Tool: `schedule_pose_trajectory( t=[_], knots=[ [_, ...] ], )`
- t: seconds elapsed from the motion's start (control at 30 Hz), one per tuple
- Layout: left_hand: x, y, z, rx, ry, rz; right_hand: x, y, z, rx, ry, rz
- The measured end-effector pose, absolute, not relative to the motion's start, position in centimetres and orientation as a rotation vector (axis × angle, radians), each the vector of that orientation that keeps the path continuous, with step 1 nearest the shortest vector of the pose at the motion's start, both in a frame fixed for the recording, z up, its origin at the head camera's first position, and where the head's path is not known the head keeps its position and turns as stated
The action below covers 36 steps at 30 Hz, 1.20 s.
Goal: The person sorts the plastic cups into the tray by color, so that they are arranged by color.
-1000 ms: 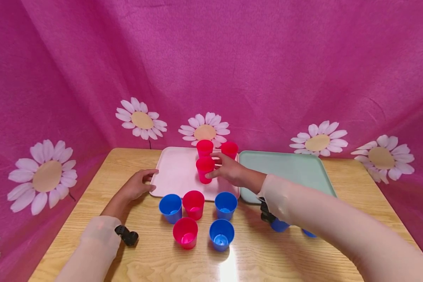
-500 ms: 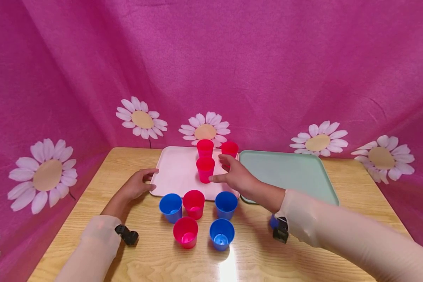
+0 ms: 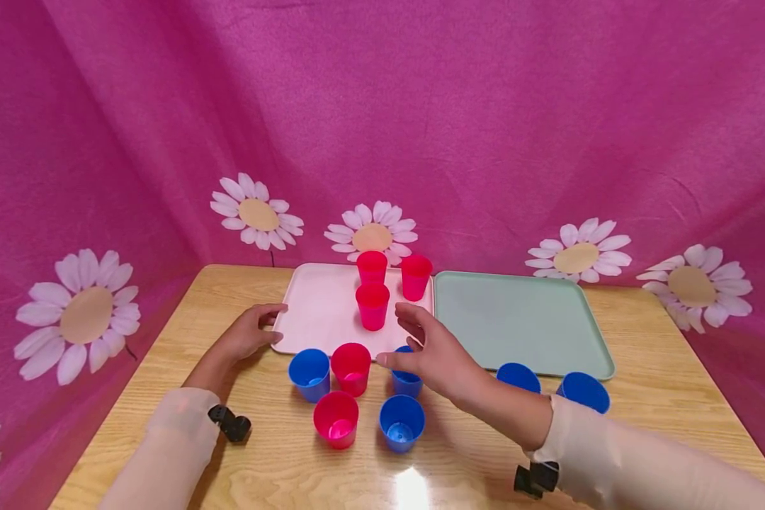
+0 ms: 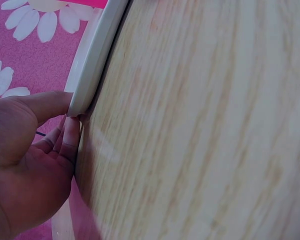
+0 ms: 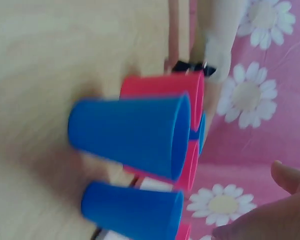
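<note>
Right hand (image 3: pixel 435 354) hovering with fingers (image 3: pixel 411 320) released and loosely spread, holding nothing, just in front of the pink tray (image 3: pixel 319 312) and directly over a blue cup (image 3: pixel 408 381) in the cluster on the bench (image 3: pixel 280 467). Palm turned leftward, thumb pointing toward the red cup (image 3: pixel 350 368) that stands touching the tray's front edge; wrist raised, forearm angled in from the lower right, sleeve down to the wrist.

Left hand (image 3: pixel 245 336) resting at the tray's left front corner, thumb on the rim and fingers (image 4: pixel 70 142) curled under the edge, gripping it lightly; arm lying low along the bench.

On the tray: three red cups (image 3: pixel 372 306), upright, grouped at its right rear. In front of the tray: another blue cup (image 3: pixel 309 374) left of the red cup, then a second red cup (image 3: pixel 335 419) and a third blue cup (image 3: pixel 401 423) nearer still. Right of the tray: a green tray (image 3: pixel 523 322) with two blue cups (image 3: pixel 583 391) before it.

Judged best for a clean pick: lower straight down, close thumb and fingers round the cup wall near the rim, lift vertically before moving sideways, since neighbours stand close. Best to keep the left hand's grip firm so the tray does not slide
</note>
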<state>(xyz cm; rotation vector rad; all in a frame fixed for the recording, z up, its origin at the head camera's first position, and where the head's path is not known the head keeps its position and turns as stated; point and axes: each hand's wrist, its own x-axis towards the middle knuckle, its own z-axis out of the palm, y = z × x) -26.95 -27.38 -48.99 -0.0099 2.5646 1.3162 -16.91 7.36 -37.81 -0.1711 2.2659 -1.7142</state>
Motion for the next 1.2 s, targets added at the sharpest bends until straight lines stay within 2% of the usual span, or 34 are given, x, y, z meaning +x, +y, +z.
schedule_pose_trajectory(
  t=[0.3, 0.53, 1.2],
  knots=[
    [-26.9, -27.3, -49.0, -0.016, 2.577, 1.319, -12.3, 6.0, -38.5, -0.292, 2.148, -1.704],
    [-27.0, -27.4, -49.1, -0.008, 2.585, 1.312, -10.2, 4.6, -39.3, -0.288, 2.025, -1.701],
    [-26.9, -27.3, -48.9, 0.032, 2.582, 1.318, -9.1, 2.2, -41.8, -0.268, 2.106, -1.573]
  ],
)
